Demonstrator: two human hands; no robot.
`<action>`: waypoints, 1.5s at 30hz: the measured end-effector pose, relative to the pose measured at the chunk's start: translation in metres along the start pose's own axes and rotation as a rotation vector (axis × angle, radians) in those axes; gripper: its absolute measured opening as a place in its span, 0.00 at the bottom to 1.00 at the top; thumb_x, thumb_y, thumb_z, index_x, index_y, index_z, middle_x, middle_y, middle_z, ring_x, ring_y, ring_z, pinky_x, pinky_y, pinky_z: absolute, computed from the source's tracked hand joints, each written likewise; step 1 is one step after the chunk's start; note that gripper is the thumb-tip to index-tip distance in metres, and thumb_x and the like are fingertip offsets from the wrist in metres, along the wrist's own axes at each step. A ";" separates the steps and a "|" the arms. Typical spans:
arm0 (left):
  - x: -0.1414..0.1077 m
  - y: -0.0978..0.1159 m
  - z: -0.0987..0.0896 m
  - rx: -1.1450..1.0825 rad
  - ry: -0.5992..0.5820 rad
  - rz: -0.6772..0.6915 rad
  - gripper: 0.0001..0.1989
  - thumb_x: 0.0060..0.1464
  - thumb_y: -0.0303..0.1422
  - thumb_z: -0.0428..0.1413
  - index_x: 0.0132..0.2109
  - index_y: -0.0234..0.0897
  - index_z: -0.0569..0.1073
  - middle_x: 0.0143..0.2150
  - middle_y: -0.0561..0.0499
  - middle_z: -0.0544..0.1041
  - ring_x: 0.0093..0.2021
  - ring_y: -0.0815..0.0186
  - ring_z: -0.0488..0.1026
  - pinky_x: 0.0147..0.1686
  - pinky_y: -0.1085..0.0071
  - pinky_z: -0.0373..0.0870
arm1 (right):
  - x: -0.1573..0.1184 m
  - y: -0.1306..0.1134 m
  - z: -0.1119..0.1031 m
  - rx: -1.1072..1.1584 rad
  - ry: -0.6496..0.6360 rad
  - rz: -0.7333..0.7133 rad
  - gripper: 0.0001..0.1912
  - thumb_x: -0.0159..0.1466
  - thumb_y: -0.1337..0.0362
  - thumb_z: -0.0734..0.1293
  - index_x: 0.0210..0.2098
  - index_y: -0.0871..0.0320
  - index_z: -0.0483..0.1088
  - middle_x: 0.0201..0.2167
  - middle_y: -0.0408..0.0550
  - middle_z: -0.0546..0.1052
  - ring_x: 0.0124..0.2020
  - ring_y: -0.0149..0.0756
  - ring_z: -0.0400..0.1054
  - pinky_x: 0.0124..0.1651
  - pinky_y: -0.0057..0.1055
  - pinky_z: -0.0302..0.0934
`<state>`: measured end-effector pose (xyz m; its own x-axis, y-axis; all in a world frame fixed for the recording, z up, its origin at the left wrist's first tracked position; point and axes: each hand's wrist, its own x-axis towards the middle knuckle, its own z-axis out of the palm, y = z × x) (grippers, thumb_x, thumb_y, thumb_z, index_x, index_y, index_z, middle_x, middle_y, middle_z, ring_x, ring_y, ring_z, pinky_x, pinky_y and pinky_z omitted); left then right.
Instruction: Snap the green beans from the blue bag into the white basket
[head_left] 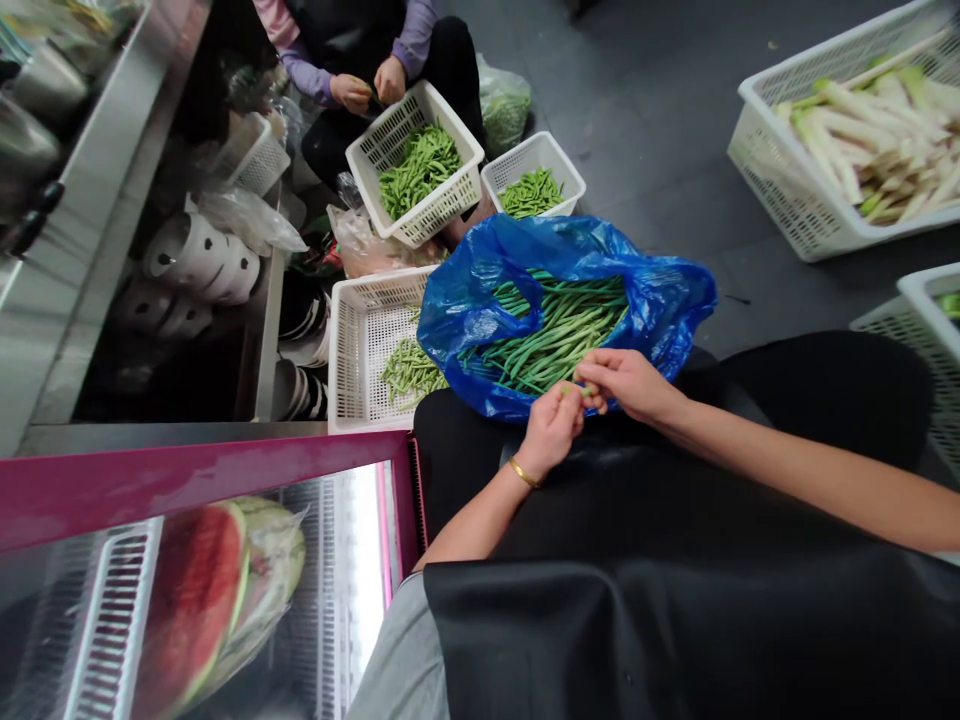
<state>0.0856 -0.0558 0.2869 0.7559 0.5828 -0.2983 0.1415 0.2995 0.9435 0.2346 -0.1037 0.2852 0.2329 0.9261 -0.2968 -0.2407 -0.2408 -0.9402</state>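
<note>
A blue plastic bag (480, 300) lies open near my lap, with many long green beans (559, 330) inside. Over its near edge my two hands meet. My left hand (553, 425), below a gold bracelet, is closed on a short piece of green bean (576, 391). The fingers of my right hand (626, 383) are pinched together at the same piece, touching my left fingertips. Left of the bag, a white basket (358, 350) holds short bean pieces (411, 370) in its right part.
Across from me, a person's hands (371, 85) are over a white basket (367, 160) of beans. A smaller basket (566, 165) stands beside it. Baskets with pale stalks (862, 130) stand at right. A glass-topped case with pink frame (300, 458) and watermelon (195, 590) is at lower left.
</note>
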 end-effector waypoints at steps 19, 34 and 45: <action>0.041 0.059 0.009 -0.202 -0.078 -0.041 0.20 0.41 0.42 0.67 0.30 0.34 0.66 0.18 0.61 0.60 0.16 0.80 0.54 0.16 0.78 0.46 | -0.019 -0.008 -0.030 -0.213 -0.327 -0.111 0.23 0.64 0.46 0.60 0.39 0.60 0.72 0.36 0.50 0.77 0.38 0.39 0.71 0.41 0.33 0.64; 0.028 0.008 0.007 -0.503 0.010 -0.061 0.16 0.45 0.41 0.64 0.33 0.33 0.71 0.17 0.61 0.54 0.15 0.80 0.47 0.17 0.77 0.39 | -0.028 -0.011 -0.036 0.046 0.369 -0.157 0.22 0.61 0.50 0.62 0.16 0.55 0.64 0.16 0.45 0.68 0.21 0.33 0.62 0.25 0.30 0.57; 0.010 0.017 -0.003 -0.071 -0.300 -0.194 0.18 0.45 0.44 0.62 0.28 0.31 0.72 0.19 0.56 0.66 0.17 0.78 0.55 0.18 0.76 0.46 | 0.003 -0.028 -0.044 0.066 0.083 0.050 0.21 0.52 0.47 0.72 0.28 0.60 0.72 0.14 0.39 0.64 0.14 0.24 0.56 0.17 0.25 0.50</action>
<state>0.0938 -0.0429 0.2992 0.8745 0.2657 -0.4057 0.2641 0.4406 0.8579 0.2834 -0.1069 0.3033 0.2957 0.8853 -0.3589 -0.3153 -0.2641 -0.9115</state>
